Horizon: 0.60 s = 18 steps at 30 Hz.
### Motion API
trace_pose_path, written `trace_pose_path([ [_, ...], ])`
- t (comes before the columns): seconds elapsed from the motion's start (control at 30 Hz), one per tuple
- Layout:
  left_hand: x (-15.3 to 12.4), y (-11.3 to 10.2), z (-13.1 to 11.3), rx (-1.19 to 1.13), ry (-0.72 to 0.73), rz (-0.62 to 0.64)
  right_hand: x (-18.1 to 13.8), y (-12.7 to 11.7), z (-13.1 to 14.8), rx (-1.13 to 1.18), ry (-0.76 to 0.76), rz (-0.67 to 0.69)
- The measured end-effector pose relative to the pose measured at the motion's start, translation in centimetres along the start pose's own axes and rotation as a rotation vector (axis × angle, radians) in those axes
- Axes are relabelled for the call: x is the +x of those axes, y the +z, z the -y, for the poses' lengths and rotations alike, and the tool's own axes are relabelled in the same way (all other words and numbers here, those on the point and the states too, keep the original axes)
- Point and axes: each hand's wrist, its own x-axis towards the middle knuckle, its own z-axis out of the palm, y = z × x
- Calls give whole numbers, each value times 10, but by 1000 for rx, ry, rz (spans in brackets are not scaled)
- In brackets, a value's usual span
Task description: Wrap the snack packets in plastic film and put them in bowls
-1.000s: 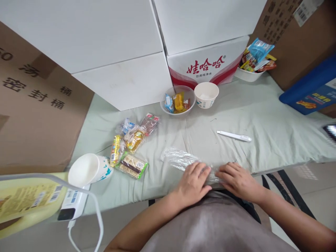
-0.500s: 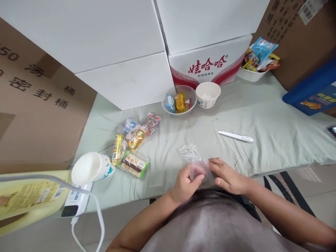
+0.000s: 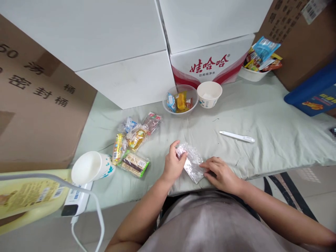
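A crinkled clear plastic bag (image 3: 193, 166) lies almost flat on the cloth between my two hands. My left hand (image 3: 173, 163) grips its upper left part, with the thumb on top and the fingers curled at the edge. My right hand (image 3: 222, 175) has its fingertips and thumb on the bag's right edge. Left of my hands is a loose group of wrapped snacks: a green-edged cracker pack (image 3: 134, 163), a yellow packet (image 3: 117, 148), a golden wrapped snack (image 3: 136, 139) and a dark red one (image 3: 152, 122).
A white utility knife (image 3: 237, 136) lies beyond my right hand. A clear bowl (image 3: 193, 108) of snacks and a paper bowl (image 3: 210, 99) stand against the boxes. Another paper bowl (image 3: 105, 168) tilts at left, near a power bank (image 3: 76, 201) and cable. A filled white bowl (image 3: 253, 75) sits back right.
The bag has gone from bunched between my hands to spread out on the cloth. My left hand has moved up and left along it; my right hand has shifted slightly.
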Motion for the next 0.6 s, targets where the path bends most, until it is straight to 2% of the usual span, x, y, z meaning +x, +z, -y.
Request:
trace_pose_path([
  [0.2,2,8,9,21,63,45,-3,-3,1,13,-94,-44],
  [0.27,1,10,9,42,70,35,-4,-3,2,-45,-117,-118],
  [0.37,1,11,7,72,93,29,-5,-3,6,-214,-230,-204],
  [0.43,1,11,6,77,113,39,-5,-1,8,-296,-318,-156],
  [0.5,1,10,7,84,142,48,-4,1,10,-323,-368,-43],
  [0.6,1,10,10,127,205,46,-3,5,8,-331,-355,118],
])
